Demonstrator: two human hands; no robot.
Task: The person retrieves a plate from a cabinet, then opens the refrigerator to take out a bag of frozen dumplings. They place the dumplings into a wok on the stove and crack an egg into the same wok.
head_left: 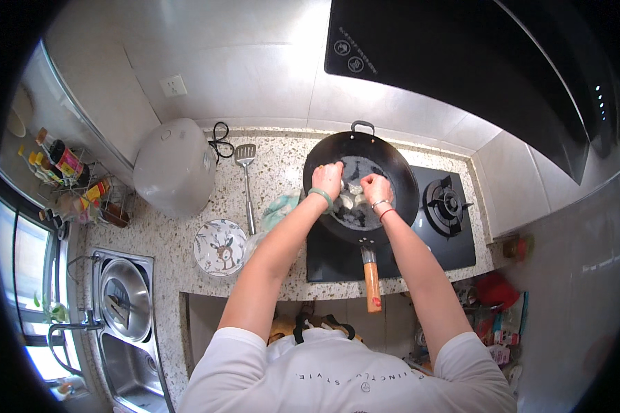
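A black wok (401,165) with a wooden handle sits on the left burner of the stove. Whitish liquid covers its bottom, and several pale lumps that look like dumplings (347,202) lie in it. Over the left part of the wok is my left hand (328,179), its fingers curled closed and a green bangle on the wrist. My right hand (377,188) hovers close by on the right, fingertips pinched together. Whatever either hand grips is too small or hidden to make out.
A black stove (455,241) has a second burner on the right. Left of the wok lie a slotted spatula (246,179), a deer-patterned plate (220,248) and a teal cloth (280,208). A white appliance (174,168) stands behind the sink (148,365). The range hood (448,55) hangs above.
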